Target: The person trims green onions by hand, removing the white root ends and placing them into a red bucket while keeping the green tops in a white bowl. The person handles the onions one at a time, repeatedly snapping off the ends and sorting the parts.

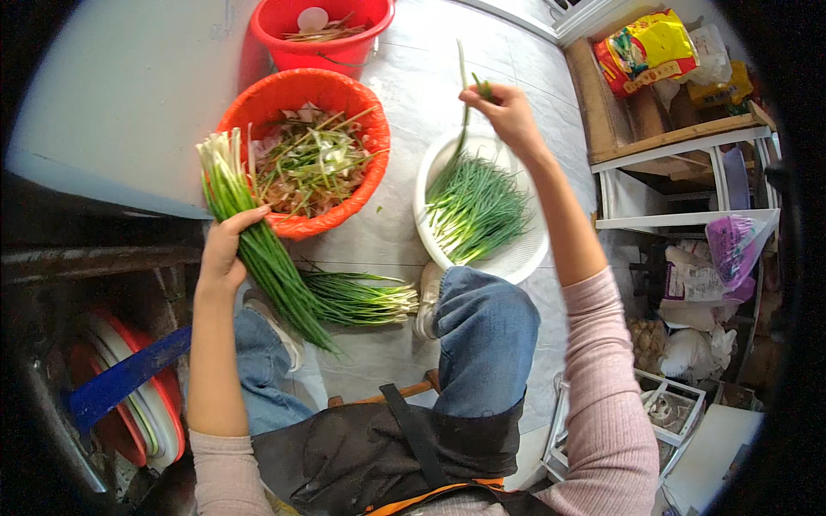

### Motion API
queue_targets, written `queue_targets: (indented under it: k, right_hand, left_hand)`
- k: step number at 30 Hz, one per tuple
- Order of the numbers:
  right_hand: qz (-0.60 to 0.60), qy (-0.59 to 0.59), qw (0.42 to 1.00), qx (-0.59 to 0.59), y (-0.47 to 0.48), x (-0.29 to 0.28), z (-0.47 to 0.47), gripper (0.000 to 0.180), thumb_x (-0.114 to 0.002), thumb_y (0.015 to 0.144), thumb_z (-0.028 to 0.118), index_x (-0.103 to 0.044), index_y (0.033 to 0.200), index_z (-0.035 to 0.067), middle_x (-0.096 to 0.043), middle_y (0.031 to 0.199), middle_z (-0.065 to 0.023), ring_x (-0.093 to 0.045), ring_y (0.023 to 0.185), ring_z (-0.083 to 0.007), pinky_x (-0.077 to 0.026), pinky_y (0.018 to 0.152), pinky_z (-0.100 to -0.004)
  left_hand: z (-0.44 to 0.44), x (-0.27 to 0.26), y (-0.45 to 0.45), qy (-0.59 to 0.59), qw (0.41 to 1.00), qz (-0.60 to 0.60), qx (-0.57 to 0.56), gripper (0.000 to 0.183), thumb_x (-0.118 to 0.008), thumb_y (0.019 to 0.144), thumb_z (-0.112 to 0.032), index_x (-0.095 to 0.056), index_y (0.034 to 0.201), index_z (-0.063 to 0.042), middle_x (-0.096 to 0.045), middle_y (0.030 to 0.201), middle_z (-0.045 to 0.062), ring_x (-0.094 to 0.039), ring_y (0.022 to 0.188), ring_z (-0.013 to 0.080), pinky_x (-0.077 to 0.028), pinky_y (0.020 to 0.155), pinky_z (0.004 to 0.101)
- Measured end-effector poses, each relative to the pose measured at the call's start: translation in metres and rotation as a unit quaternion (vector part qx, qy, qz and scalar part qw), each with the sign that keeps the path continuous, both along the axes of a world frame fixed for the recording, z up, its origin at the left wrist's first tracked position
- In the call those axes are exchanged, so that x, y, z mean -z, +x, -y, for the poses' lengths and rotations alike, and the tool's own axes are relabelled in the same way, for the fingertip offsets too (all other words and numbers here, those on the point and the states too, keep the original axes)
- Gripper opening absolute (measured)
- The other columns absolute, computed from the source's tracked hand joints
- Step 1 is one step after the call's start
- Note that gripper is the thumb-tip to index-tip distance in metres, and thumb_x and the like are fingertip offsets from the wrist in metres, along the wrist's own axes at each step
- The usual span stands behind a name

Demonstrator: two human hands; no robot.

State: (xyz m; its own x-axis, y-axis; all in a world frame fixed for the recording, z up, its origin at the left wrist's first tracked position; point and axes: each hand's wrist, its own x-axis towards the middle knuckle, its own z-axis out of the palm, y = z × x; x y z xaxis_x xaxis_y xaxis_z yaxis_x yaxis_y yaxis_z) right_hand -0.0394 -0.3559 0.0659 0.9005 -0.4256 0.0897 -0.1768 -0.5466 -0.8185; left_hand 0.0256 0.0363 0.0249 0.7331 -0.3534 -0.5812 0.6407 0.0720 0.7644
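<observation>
My left hand point(222, 248) grips a thick bunch of scallions point(271, 271), its white root ends up by the rim of a bin lined with an orange-red bag point(242, 113). The green tops hang down over the floor. Raised above a white plastic colander basket point(539, 255), my right hand point(506, 113) pinches a thin scallion stalk point(463, 74) and a short bit of green. Inside the basket lies a heap of scallions point(481, 206), white ends toward me. Another pile of scallions point(361, 298) rests on the floor between my feet.
Trimmed leaves and peelings point(316, 161) fill the lined bin. Behind it stands a red bucket point(316, 55) holding dry stalks and a pale round item. Shelves point(684, 222) with bags line the right side. Round lids or boards point(139, 413) stand at lower left.
</observation>
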Motion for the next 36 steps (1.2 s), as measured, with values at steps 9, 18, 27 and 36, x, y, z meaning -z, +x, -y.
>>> queue_targets:
  k: [9,18,27,36]
  right_hand:
    - [-0.223,-0.355,0.845,-0.333,-0.129,0.198,0.075,0.015,-0.048,0.082,0.015,-0.056,0.082,0.003,-0.053,0.090,-0.0132,-0.053,0.089,-0.0269,-0.043,0.082,-0.0390]
    - [-0.204,-0.227,0.920,-0.248,-0.081,0.171,-0.024,0.028,-0.063,0.071,0.009,-0.062,0.098,0.004,-0.058,0.097,-0.0130,-0.053,0.094,-0.0262,-0.041,0.082,-0.0375]
    - [-0.114,0.277,0.928,-0.223,0.029,0.059,-0.196,0.024,-0.067,0.077,0.023,-0.068,0.085,0.000,-0.065,0.072,-0.0039,-0.054,0.063,-0.0077,-0.045,0.059,-0.0234]
    - [-0.031,0.341,0.934,-0.102,0.071,0.009,-0.137,0.020,-0.055,0.088,0.020,-0.058,0.093,0.001,-0.063,0.086,-0.0087,-0.059,0.075,-0.0120,-0.049,0.071,-0.0233]
  left_hand:
    - [0.023,0.003,-0.012,-0.036,0.997,-0.075,0.003,0.020,-0.063,0.075,-0.007,-0.057,0.093,0.000,-0.060,0.073,0.009,-0.061,0.066,0.0201,-0.052,0.064,0.0318]
    - [0.029,-0.003,-0.015,-0.049,0.996,-0.066,0.027,0.022,-0.068,0.071,-0.003,-0.056,0.091,-0.001,-0.060,0.073,0.008,-0.060,0.063,0.0188,-0.051,0.057,0.0316]
    - [0.021,0.002,-0.014,-0.093,0.994,-0.053,0.027,0.022,-0.067,0.073,-0.004,-0.058,0.092,-0.003,-0.061,0.078,0.004,-0.061,0.066,0.0160,-0.051,0.059,0.0305]
    - [-0.008,-0.007,-0.003,-0.104,0.991,-0.080,-0.005,0.021,-0.061,0.073,-0.007,-0.058,0.094,-0.002,-0.060,0.078,0.006,-0.060,0.067,0.0162,-0.051,0.062,0.0304]
